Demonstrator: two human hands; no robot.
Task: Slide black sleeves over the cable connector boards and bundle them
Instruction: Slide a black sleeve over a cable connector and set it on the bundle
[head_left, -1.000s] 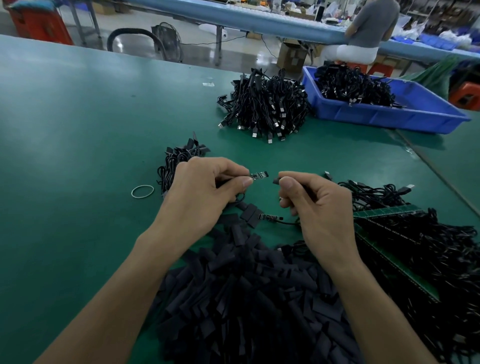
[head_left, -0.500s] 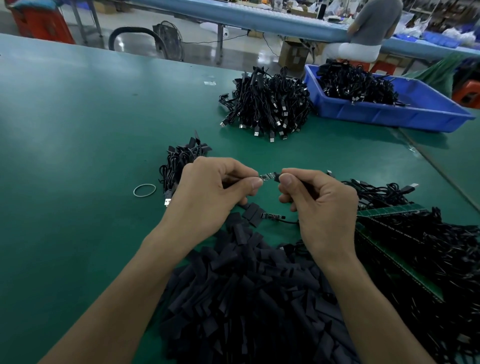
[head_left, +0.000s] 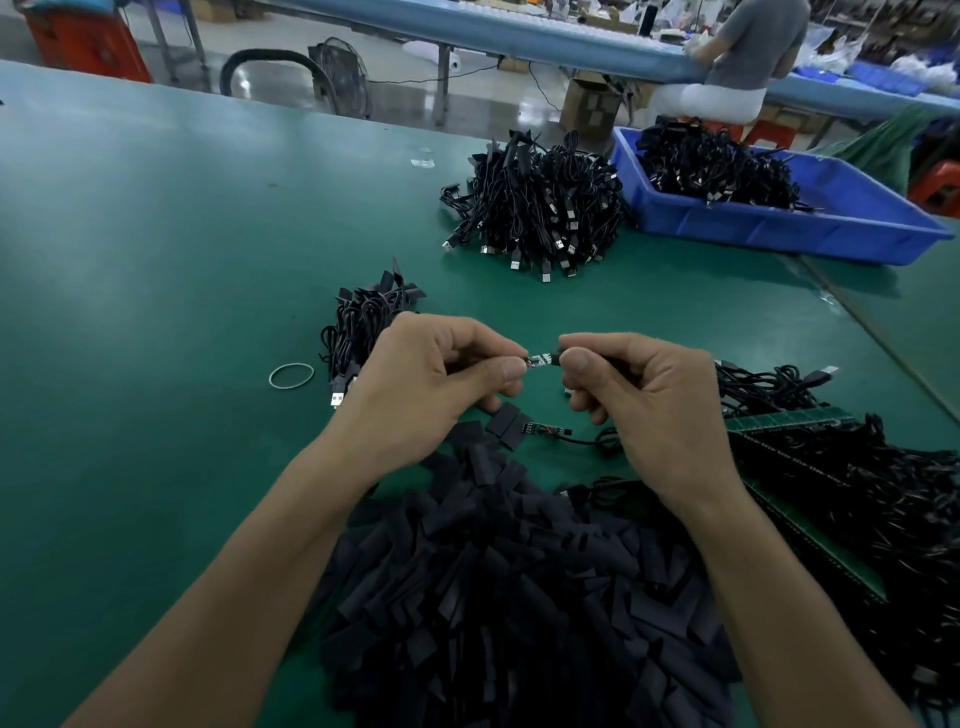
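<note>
Above the green table, my left hand (head_left: 436, 384) pinches one end of a small connector board (head_left: 540, 359) between thumb and forefinger. My right hand (head_left: 639, 400) pinches a black sleeve (head_left: 556, 358) whose mouth meets the board's other end. A second bare board on a black cable (head_left: 543, 429) lies on the table just below my hands. In front of me spreads a big heap of loose black sleeves (head_left: 519, 587). Left of my left hand lies a small bundle of sleeved cables (head_left: 363, 322).
A rubber band (head_left: 291, 375) lies left of the small bundle. A large pile of finished cables (head_left: 540, 208) and a blue bin (head_left: 779, 228) of cables stand at the back right. Tangled cables and green board strips (head_left: 831, 483) fill the right. A person sits at the far bench.
My hands have come together: the gap between board and sleeve has closed, and the sleeve's mouth now meets the board's end.
</note>
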